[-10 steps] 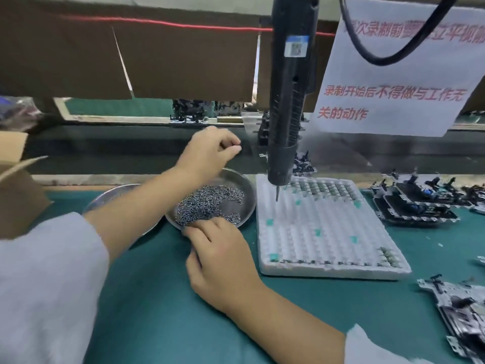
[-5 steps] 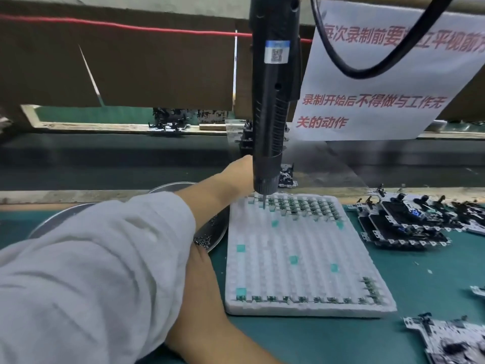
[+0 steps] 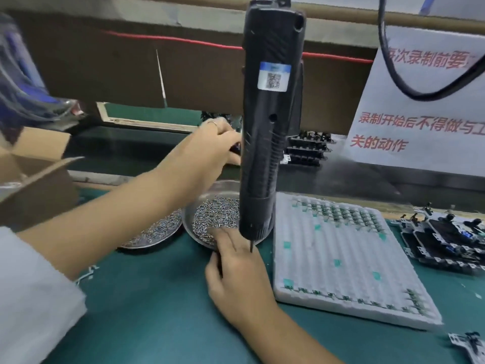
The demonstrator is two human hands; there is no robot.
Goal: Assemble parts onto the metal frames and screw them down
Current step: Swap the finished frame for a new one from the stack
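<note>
A black electric screwdriver (image 3: 267, 127) hangs in the middle of the view, its bit just above my right hand (image 3: 236, 269). That hand lies on the green mat with its fingers stretched onto the screws (image 3: 217, 211) in a round metal dish (image 3: 225, 183). My left hand (image 3: 207, 148) reaches over the dish to the back ledge and pinches a small dark part; its fingertips are hidden behind the screwdriver. A stack of dark metal frames (image 3: 307, 148) stands on that ledge. More frames with fitted parts (image 3: 446, 240) lie at the right.
A second dish of screws (image 3: 154, 237) sits left of the first. A white foam tray (image 3: 341, 258) with small parts along its edges lies right of my right hand. A cardboard box (image 3: 34, 166) stands at the left, another frame (image 3: 469, 345) lies bottom right, and a paper sign (image 3: 420, 114) hangs behind.
My left hand has drawn back from the foam tray's far corner to the back ledge behind the screwdriver. My right hand has stayed at the screw dish.
</note>
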